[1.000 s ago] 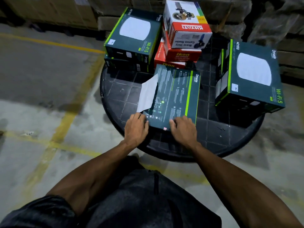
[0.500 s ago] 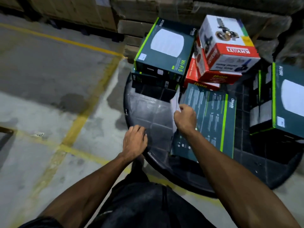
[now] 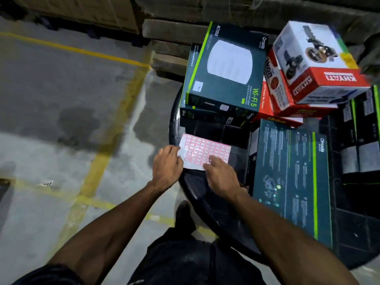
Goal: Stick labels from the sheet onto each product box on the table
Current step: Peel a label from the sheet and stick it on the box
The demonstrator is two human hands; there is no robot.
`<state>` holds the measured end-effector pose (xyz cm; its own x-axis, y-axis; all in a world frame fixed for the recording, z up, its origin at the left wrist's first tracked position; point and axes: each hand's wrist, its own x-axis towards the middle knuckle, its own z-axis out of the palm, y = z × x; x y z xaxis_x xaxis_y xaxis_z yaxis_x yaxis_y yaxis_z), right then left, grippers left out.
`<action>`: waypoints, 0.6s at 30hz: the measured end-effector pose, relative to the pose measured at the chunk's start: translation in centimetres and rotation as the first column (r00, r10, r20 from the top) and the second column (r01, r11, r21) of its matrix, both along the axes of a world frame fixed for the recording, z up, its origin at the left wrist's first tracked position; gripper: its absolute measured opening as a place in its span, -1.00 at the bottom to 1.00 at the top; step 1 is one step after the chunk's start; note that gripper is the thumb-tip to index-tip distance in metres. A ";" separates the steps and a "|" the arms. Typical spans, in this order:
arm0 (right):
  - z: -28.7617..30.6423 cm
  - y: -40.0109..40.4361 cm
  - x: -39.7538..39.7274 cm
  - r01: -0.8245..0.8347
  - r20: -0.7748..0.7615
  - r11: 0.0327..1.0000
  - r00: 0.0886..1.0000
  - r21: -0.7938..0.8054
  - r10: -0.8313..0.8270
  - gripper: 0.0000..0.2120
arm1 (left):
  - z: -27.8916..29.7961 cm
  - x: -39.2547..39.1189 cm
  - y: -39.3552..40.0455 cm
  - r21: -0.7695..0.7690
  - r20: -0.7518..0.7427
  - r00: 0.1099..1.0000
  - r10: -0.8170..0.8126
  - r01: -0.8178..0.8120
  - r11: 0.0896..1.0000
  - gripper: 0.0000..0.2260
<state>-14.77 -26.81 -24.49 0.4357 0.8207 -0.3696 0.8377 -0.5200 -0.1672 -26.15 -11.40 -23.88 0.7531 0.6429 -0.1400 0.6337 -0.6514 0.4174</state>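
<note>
We have one head-worn view, looking steeply down from close above the desk (image 3: 197, 194), floor filling the left side

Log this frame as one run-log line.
phase: picking label | left hand: holds label sheet edge | right hand: fingertip on sheet | flat dark Omada box: beside sheet on table

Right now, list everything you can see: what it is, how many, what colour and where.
label sheet: one, white with red-bordered labels, flat on the table's near left part
face-down box: one, dark teal, right of the sheet
Wi-Fi 5 box: one, dark green, stacked on another at the far left
red and white boxes: at least three, piled at the back
table: one, black, round
left hand: holds the sheet's left edge
right hand: fingertip on a label
</note>
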 end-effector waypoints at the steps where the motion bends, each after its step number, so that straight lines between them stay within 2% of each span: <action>1: -0.2 0.3 0.0 -0.003 -0.037 0.999 0.999 -0.052 0.001 -0.64 | -0.1 0.4 0.6 -0.007 -0.003 1.000 -0.006 0.006 1.000 -0.69; 4: -0.3 1.3 -0.1 0.004 -0.088 0.989 0.996 -0.146 -0.017 -0.47 | -0.9 1.5 2.1 0.008 -0.047 0.994 -0.096 0.096 0.995 -0.67; 9: 0.1 3.8 0.6 0.017 -0.101 0.987 0.994 -0.162 -0.034 -0.43 | -2.1 3.2 2.9 0.056 -0.186 0.941 -0.281 0.296 0.953 -0.59; 18: -0.2 4.9 0.8 0.074 -0.127 0.984 0.987 -0.160 -0.095 -0.42 | -2.0 5.7 4.5 0.193 -0.345 0.894 -0.285 0.365 0.911 -0.60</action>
